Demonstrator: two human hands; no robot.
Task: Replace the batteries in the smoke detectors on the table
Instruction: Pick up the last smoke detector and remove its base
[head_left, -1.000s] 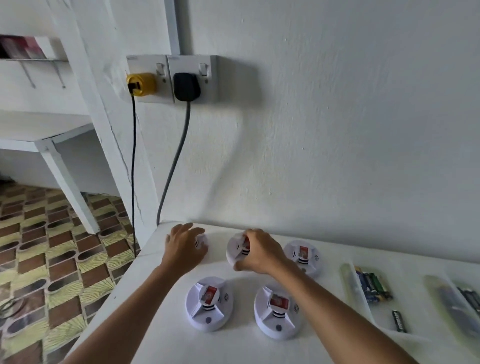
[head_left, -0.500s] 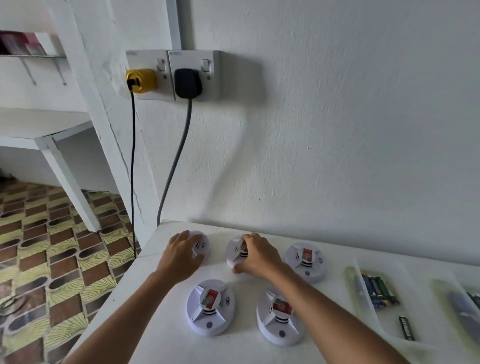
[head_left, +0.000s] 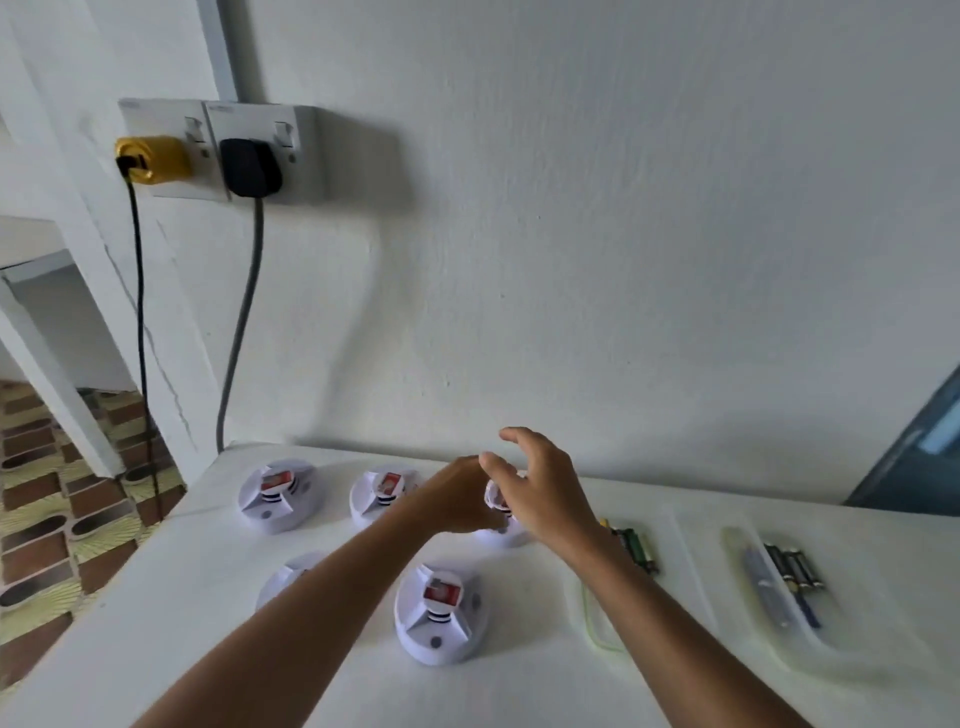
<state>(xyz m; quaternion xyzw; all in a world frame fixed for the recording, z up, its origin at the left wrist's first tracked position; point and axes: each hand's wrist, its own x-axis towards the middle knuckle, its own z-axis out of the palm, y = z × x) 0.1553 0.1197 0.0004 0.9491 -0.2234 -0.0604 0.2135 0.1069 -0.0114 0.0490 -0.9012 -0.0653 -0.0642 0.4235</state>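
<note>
Five white round smoke detectors with red-labelled middles lie on the white table (head_left: 519, 675). Those at back left (head_left: 280, 496), back middle (head_left: 382, 493) and front right (head_left: 439, 613) lie untouched. My left forearm partly covers the front left one (head_left: 291, 574). Both hands meet at the back right detector (head_left: 493, 501), which shows only between them. My left hand (head_left: 457, 499) grips its left side with curled fingers. My right hand (head_left: 543, 488) hovers over its right side, thumb and fingers spread and curved. Loose batteries (head_left: 636, 545) lie in a clear tray to the right.
A second clear tray (head_left: 769, 639) further right holds more batteries (head_left: 795, 571). The wall stands right behind the detectors. Wall sockets with a yellow plug (head_left: 156, 158) and a black plug (head_left: 249, 166) drop cables by the table's left corner, above tiled floor.
Both hands have left the back left and back middle detectors and moved right to the back right one. My view has swung to the right.
</note>
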